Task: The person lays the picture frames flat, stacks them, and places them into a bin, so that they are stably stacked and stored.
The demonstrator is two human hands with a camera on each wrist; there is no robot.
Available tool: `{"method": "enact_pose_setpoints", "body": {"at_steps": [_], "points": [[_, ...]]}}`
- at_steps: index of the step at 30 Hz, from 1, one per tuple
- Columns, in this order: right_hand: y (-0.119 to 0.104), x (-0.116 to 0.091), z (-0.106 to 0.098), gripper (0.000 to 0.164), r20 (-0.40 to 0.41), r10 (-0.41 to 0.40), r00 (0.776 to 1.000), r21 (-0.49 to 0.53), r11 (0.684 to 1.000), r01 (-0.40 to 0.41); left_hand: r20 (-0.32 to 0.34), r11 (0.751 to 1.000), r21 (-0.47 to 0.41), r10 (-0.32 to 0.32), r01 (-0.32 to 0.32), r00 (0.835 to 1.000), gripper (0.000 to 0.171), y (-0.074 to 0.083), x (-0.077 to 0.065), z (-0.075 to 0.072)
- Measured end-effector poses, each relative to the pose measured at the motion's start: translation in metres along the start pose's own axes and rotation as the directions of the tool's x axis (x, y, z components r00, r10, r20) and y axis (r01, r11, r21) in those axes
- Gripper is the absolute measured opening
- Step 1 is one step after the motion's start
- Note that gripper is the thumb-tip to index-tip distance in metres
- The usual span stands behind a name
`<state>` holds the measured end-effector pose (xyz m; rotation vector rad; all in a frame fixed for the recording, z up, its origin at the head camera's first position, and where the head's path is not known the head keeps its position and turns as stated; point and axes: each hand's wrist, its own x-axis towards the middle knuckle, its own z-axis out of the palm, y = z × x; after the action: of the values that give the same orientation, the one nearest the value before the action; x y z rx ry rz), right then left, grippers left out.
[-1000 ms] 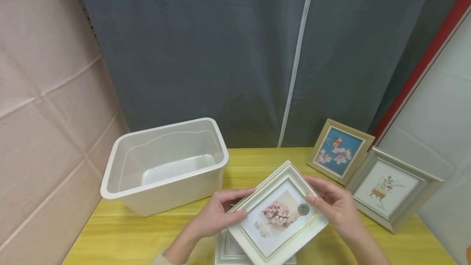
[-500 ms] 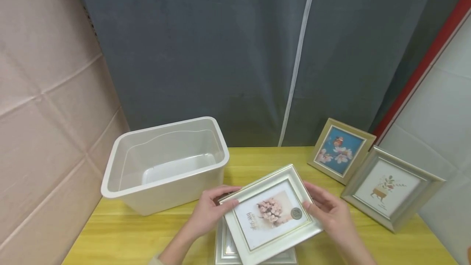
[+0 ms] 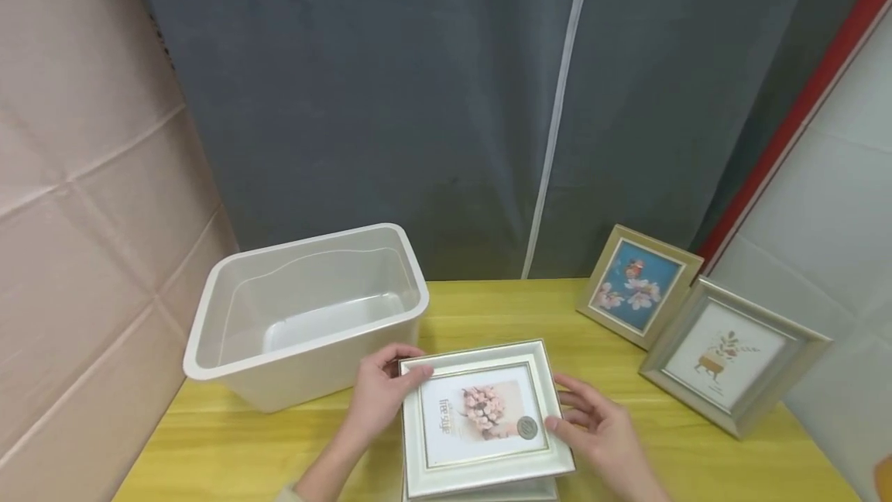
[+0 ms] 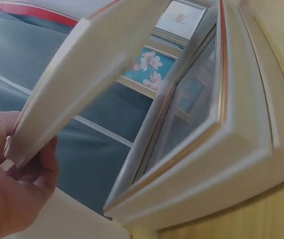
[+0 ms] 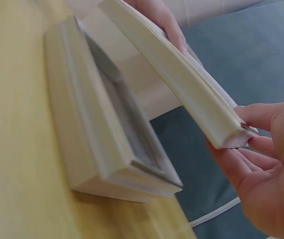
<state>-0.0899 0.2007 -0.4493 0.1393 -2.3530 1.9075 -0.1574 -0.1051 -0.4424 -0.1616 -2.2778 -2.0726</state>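
A silvery-white picture frame point(image 3: 481, 413) with a pink flower print is held slightly tilted above the table's near middle. My left hand point(image 3: 376, 397) grips its left corner, thumb on the front. At the opposite side my right hand point(image 3: 599, 432) pinches the edge; the right wrist view has the thumb on one face and fingers under the frame. Beneath, apart from the held frame, lies a stack of similar picture frames point(image 4: 246, 134), with a gap between them. That stack is mostly hidden in the head view.
An off-white plastic bin point(image 3: 313, 359) stands at the left of the yellow wood-grain table point(image 3: 244, 455). Two picture frames stand propped at the right: a gold one with blossoms point(image 3: 637, 285) and a silver one with a plant drawing point(image 3: 728, 355). A dark grey curtain point(image 3: 383, 99) hangs behind.
The held picture frame has turned from a diagonal to nearly square with the stack and come lower and slightly left. Both hands have moved with it, keeping their hold.
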Motion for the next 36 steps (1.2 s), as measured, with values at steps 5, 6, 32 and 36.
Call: {"method": "enact_pose_setpoints", "body": {"at_steps": [5, 6, 32, 36], "points": [[0.006, -0.006, 0.007, 0.063, 0.023, 0.098, 0.995, -0.019, 0.995, -0.098, -0.007, 0.997, 0.076, 0.007, -0.007, 1.0, 0.021, -0.013, 0.002, -0.003], [0.008, -0.006, 0.008, 0.063, 0.026, 0.1, 0.995, -0.03, 0.995, -0.099, -0.006, 0.996, 0.091, 0.01, -0.01, 1.0, 0.02, -0.016, 0.003, -0.003], [0.024, -0.015, 0.029, 0.043, -0.142, 0.134, 0.981, -0.115, 0.982, -0.15, 0.039, 0.972, 0.227, 0.05, -0.058, 0.998, 0.026, -0.046, 0.005, 0.004], [0.024, -0.015, 0.029, 0.042, -0.144, 0.136, 0.98, -0.124, 0.98, -0.155, 0.043, 0.967, 0.246, 0.053, -0.062, 0.998, 0.026, -0.049, 0.005, 0.004]]}}
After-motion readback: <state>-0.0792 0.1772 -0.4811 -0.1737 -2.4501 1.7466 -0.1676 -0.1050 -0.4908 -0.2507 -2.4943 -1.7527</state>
